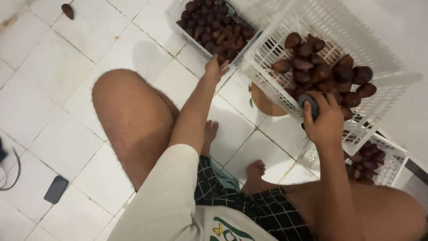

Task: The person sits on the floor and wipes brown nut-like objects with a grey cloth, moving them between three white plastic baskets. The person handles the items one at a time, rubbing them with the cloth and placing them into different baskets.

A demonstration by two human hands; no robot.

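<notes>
Seated on tile, the right hand (pixel 324 119) grips a dark fruit (pixel 309 105) at the tilted crate (pixel 356 35) rim, piled fruit just beyond its fingers, while the left hand (pixel 215 68) pinches one (pixel 221 59) at a farther crate (pixel 180 11).

White square floor tiles (pixel 53 67) with grey grout fill the frame, lit evenly, some stained at upper left. A dark phone (pixel 56 189) lies at lower left, a black cable (pixel 13 172) curls at the left edge.
</notes>
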